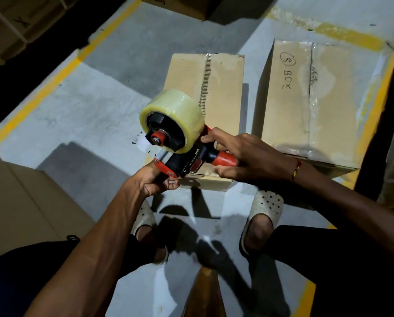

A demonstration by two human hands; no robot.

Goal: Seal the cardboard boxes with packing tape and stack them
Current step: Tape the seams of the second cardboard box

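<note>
Landmark: the small box [205, 115] on the grey floor [95, 106], straight ahead of the feet; all places below are given from it.
Left hand [156, 183]: held over the box's near edge; its fingers are curled at the front mouth of the tape gun [182, 156], seemingly pinching the loose tape end, though the tape itself cannot be made out.
Right hand [248, 156]: just right of the near edge; the gun's red handle is gripped, fingers wrapped round it.
Tape roll [172, 120]: clear, carried on the gun above the box's near half.
Key relation: the box's top seam runs away from the fingers, near to far; the left hand is judged nearer its start.
Large box [315, 101]: right of the landmark, just apart, top already taped.
Writing: a circled "8" and "BOX" are read on the large box; print on a far box [173, 5] is cut off.
</note>
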